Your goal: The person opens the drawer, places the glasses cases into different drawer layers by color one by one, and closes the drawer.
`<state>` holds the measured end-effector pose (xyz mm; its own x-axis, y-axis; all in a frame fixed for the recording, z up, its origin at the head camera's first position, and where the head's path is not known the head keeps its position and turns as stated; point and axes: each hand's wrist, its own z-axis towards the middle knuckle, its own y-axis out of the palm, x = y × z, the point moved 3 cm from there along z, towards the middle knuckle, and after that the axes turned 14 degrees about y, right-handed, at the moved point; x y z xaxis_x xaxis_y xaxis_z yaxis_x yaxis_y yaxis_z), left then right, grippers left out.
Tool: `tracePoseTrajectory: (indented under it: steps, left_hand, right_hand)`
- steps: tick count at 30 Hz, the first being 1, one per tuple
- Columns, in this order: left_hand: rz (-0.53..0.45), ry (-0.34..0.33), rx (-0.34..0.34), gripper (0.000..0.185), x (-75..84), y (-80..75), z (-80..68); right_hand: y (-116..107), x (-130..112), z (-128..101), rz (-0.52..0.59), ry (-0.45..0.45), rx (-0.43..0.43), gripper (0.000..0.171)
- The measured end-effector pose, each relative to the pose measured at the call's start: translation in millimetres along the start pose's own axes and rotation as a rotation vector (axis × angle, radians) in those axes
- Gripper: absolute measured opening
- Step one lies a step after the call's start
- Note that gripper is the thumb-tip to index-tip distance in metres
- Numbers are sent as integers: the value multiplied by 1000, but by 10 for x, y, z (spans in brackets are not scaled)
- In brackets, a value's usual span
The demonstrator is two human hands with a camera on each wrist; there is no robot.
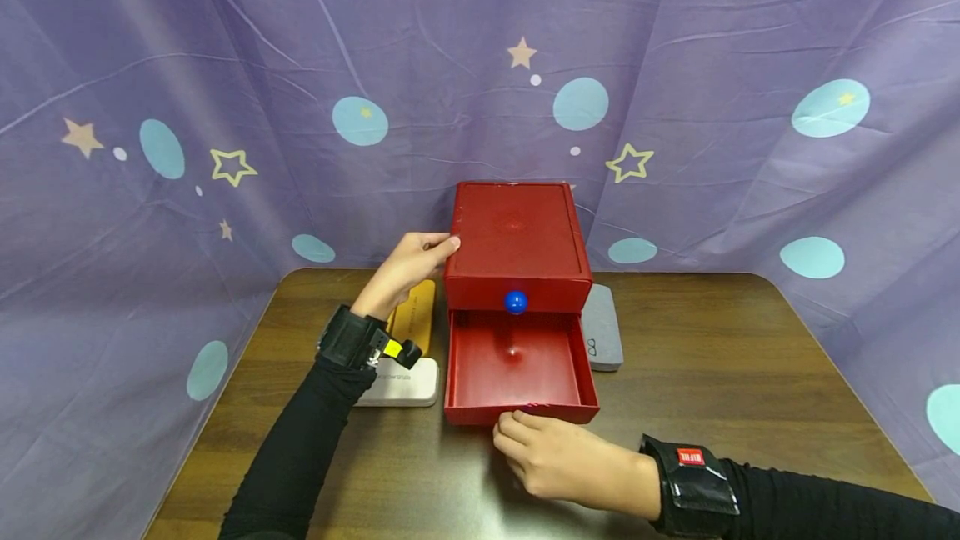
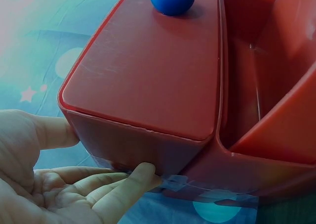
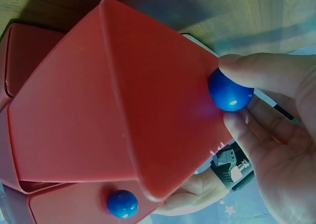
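Note:
A red two-drawer cabinet (image 1: 517, 227) stands on the table. Its upper drawer, with a blue round knob (image 1: 516, 302), is closed. The lower drawer (image 1: 480, 373) is pulled out toward the person, its bare red floor showing. My right hand (image 1: 558, 458) is at that drawer's front; in the right wrist view, thumb and fingers pinch its blue drawer knob (image 3: 229, 93). My left hand (image 1: 408, 267) touches the cabinet's left side near the top, thumb at the upper edge. The left wrist view shows its fingers (image 2: 123, 194) extended along the cabinet wall.
Left of the cabinet lie a yellow case (image 1: 416, 319) and, nearer, a white case (image 1: 408, 382), both partly behind the left arm. A grey case (image 1: 602, 327) lies close by the right side. A purple patterned cloth (image 1: 480, 107) hangs behind the wooden table (image 1: 697, 357).

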<state>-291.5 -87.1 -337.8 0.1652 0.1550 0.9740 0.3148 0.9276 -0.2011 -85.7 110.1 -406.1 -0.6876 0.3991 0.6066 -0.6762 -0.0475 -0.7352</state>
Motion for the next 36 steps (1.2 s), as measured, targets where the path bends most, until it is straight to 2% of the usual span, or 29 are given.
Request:
tracePoseTrajectory:
  steps: [8, 15, 20, 27, 36]
  left_hand:
    - [7, -14, -6, 51, 8, -11, -5]
    - [12, -18, -7, 51, 7, -14, -9]
    - [8, -24, -5, 51, -7, -16, -2]
    - [10, -30, -5, 52, -4, -19, -7]
    - [11, -26, -1, 53, -16, -18, 7]
  right_hand:
    - [-1, -8, -12, -1, -1, -9, 48]
    - [-24, 18, -4, 25, 10, -27, 13]
    - [-92, 61, 31, 110, 64, -37, 10]
    - [-69, 21, 37, 28, 40, -22, 12]
    - [-74, -4, 53, 35, 21, -24, 11]
